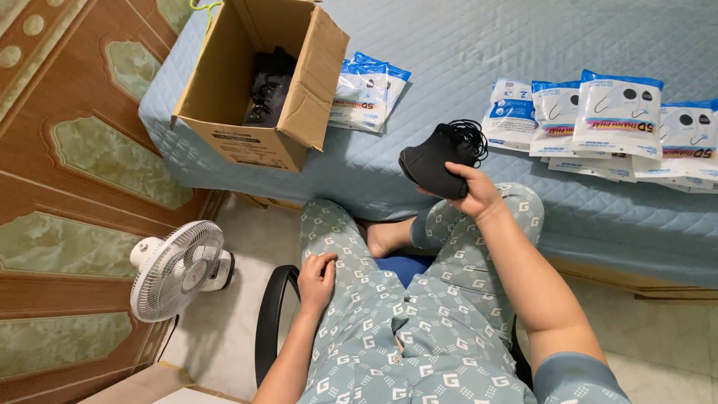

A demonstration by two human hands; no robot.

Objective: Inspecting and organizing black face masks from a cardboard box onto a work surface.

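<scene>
**Bed and floor: what each carries**

Bed [464, 60]: low, covered in a pale blue quilted spread.
- Box [254, 82]: open brown cardboard, at the bed's left corner, flaps up, dark masks [268, 86] inside.
- Small pack pile [366, 90]: white-and-blue sealed packs, overlapping, just right of the box and touching its flap.
- Pack row [613, 123]: more white-and-blue packs, overlapping in a line along the right side of the bed, well apart from the small pile.

Floor [224, 329]: pale tile.
- Fan [179, 269]: white, standing beside the wooden wall panel, below the bed's corner.
</scene>
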